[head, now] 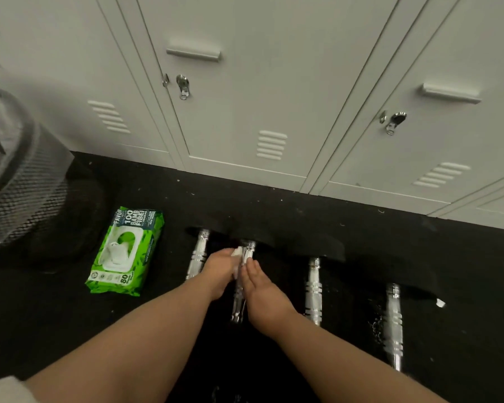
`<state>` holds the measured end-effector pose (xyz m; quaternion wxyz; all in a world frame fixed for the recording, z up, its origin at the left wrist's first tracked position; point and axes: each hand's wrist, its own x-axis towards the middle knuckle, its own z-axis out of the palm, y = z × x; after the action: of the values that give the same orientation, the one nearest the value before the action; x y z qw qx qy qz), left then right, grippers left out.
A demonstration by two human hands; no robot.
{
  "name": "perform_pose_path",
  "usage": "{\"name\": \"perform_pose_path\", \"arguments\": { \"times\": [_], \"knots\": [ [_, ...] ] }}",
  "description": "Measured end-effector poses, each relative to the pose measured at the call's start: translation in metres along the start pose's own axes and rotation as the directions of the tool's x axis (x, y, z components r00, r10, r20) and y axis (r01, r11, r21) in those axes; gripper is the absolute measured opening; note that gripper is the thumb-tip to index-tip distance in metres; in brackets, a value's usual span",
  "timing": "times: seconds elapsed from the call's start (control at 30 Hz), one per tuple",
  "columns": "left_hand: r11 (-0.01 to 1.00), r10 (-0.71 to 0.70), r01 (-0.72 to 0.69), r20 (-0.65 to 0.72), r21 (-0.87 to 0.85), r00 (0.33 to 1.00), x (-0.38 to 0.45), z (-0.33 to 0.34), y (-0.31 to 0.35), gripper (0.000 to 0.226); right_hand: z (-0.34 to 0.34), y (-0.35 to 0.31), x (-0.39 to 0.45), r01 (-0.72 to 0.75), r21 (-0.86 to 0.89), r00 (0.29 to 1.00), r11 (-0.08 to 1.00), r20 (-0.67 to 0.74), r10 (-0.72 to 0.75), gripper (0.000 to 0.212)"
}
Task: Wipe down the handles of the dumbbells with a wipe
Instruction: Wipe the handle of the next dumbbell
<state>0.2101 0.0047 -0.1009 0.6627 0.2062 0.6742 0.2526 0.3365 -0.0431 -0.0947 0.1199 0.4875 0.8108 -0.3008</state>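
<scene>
Several dumbbells with chrome handles lie side by side on the black floor, their black heads hard to tell from the floor. My left hand holds a white wipe against the upper part of the second handle. My right hand rests on the same handle from the right, fingers near the wipe. The first handle lies left of my hands. Two more handles, the third and the fourth, lie to the right, untouched.
A green pack of wipes with its white lid open lies on the floor to the left. A black mesh bin with a liner stands at far left. White lockers run along the back.
</scene>
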Motion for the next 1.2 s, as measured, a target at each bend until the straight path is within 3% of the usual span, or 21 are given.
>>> {"name": "perform_pose_path", "arguments": {
  "times": [0.17, 0.37, 0.47, 0.6, 0.7, 0.77, 0.83, 0.97, 1.1, 1.2],
  "knots": [
    [0.974, -0.076, 0.042, 0.147, 0.222, 0.986, -0.015, -0.014, -0.016, 0.021, -0.01, 0.002, 0.0, 0.001, 0.042, 1.0, 0.999, 0.018, -0.001, 0.068],
    [0.996, -0.083, 0.085, 0.058, -0.027, 0.995, 0.003, -0.001, 0.003, 0.026, -0.026, -0.008, 0.0, 0.026, -0.001, 0.998, 1.0, 0.05, -0.026, 0.063],
    [0.993, -0.108, 0.11, 0.046, -0.042, 0.993, 0.001, 0.001, 0.014, 0.03, -0.034, -0.013, 0.0, 0.03, -0.016, 0.998, 0.999, 0.061, -0.029, 0.061],
    [0.986, -0.07, 0.061, 0.053, 0.156, 0.996, -0.007, -0.005, 0.025, 0.017, -0.029, -0.011, 0.0, 0.039, -0.047, 0.997, 0.998, 0.063, -0.036, 0.06],
    [0.925, 0.131, -0.095, -0.075, 0.368, 0.988, -0.005, -0.008, 0.025, 0.024, -0.029, -0.007, -0.001, 0.048, -0.035, 0.997, 0.998, 0.068, -0.046, 0.064],
    [0.811, 0.268, -0.191, -0.061, 0.553, 0.962, -0.012, -0.007, 0.023, 0.03, -0.03, -0.005, -0.002, 0.051, -0.018, 0.996, 0.999, 0.079, -0.049, 0.066],
    [0.707, 0.34, -0.272, 0.024, 0.653, 0.94, -0.018, -0.006, 0.018, 0.034, -0.031, -0.003, -0.002, 0.042, 0.033, 0.995, 0.999, 0.094, -0.045, 0.069],
    [0.644, 0.344, -0.321, 0.112, 0.695, 0.932, -0.024, -0.007, 0.012, 0.036, -0.026, 0.005, -0.001, 0.011, 0.182, 0.998, 0.983, 0.052, -0.021, 0.072],
    [0.667, 0.293, -0.293, 0.121, 0.685, 0.949, -0.033, -0.01, 0.008, 0.032, -0.026, 0.003, -0.005, -0.044, 0.501, 0.98, 0.864, -0.149, 0.136, 0.052],
    [0.651, 0.231, -0.271, 0.156, 0.708, 0.96, -0.044, -0.01, -0.004, 0.03, -0.025, 0.004, -0.007, -0.074, 0.591, 0.957, 0.803, -0.184, 0.224, 0.046]
  ]
}}
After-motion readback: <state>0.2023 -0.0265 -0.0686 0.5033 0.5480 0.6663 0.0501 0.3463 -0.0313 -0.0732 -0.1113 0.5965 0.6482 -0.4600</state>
